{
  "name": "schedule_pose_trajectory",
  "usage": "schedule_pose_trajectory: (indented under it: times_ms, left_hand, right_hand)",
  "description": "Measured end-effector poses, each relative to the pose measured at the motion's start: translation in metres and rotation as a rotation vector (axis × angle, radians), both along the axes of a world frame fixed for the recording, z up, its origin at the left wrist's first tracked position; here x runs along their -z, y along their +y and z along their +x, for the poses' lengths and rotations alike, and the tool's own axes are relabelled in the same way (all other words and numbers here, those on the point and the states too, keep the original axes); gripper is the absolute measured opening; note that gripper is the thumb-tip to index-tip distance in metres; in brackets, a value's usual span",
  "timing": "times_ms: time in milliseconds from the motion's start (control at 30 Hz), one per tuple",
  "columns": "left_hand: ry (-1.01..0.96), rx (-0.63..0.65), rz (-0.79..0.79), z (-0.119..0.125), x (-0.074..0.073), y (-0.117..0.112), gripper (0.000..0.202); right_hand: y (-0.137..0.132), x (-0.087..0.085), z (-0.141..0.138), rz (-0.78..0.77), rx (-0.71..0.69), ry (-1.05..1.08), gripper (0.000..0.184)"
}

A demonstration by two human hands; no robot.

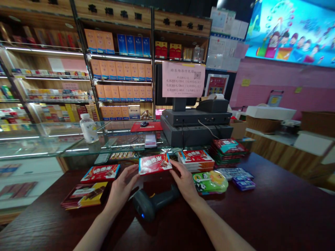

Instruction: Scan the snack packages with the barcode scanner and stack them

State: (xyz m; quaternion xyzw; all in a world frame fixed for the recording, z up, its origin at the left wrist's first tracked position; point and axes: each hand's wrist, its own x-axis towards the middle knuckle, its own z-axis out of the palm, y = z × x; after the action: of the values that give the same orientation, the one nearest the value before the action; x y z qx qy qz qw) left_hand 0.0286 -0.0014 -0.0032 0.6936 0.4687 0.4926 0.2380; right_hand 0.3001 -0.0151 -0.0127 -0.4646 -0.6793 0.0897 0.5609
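Between my hands is a flat red and white chocolate box (155,164) with blue corners, raised above the counter. My left hand (125,183) pinches its left end with thumb and fingers. At the opposite end, my right hand (185,181) grips the box the same way. Below it lies a dark barcode scanner (153,204) with a blue light on. To the left, another red box (101,173) lies behind a stack of brown and yellow chocolate boxes (85,195). Just past my right hand are a stack of similar red boxes (196,157) and a green package (209,182) with a panda picture.
Blue and purple packs (243,183) lie on the dark wooden counter (282,205) at right, near stacked red and green boxes (227,148). A cash register (196,125) stands behind. A white bottle (89,128) sits on the glass case (70,141).
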Motion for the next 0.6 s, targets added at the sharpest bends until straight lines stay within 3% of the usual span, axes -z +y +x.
schedule_pose_trajectory:
  times_ms: [133, 367, 600]
  left_hand:
    - [0.025, 0.004, 0.019, 0.000, 0.002, 0.001, 0.043]
    - [0.209, -0.026, 0.247, -0.002, 0.006, 0.003, 0.042]
    - [0.409, -0.013, 0.403, -0.006, 0.001, 0.004, 0.073]
  right_hand:
    - [-0.002, -0.002, -0.001, 0.003, -0.001, -0.013, 0.030]
    - [-0.006, -0.012, -0.004, -0.046, 0.094, 0.009, 0.027]
    - [-0.005, -0.018, -0.006, -0.050, 0.088, -0.009, 0.027]
